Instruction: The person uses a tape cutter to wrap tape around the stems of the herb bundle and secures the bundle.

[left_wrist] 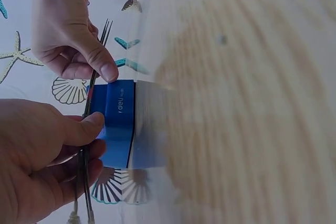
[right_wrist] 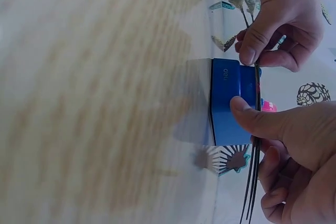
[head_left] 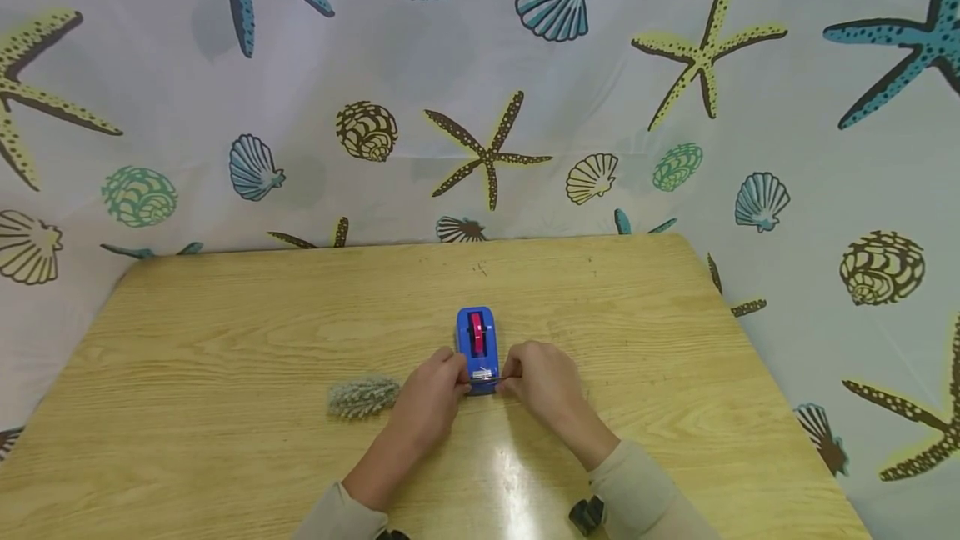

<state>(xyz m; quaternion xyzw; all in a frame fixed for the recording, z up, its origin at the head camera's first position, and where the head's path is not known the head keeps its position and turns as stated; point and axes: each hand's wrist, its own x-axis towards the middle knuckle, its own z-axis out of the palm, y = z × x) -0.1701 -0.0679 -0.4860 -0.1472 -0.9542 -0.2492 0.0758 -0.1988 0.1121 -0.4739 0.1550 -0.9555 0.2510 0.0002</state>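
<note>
2 hands, the left hand (head_left: 427,394) and right hand (head_left: 542,379), pinch thin dark stems (left_wrist: 95,74) across the blue tape dispenser (head_left: 477,347) at table (head_left: 225,332) centre, leafy sprig (head_left: 363,397) lying at 9 o'clock.

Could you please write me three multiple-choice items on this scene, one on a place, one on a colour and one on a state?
1. Where does the tape dispenser stand?
A. at the table's left edge
B. near the middle of the table, between the hands
C. on the floor

2. What colour is the dispenser's body?
A. blue
B. green
C. white

3. What are the two hands doing?
A. lying flat and idle
B. both pinching the thin dark stems across the dispenser's near end
C. lifting the dispenser

Answers:
1 B, the head view shows it centred between the left hand and right hand.
2 A, blue in all views.
3 B, both wrist views show each thumb-and-finger grip on the stems.
</note>
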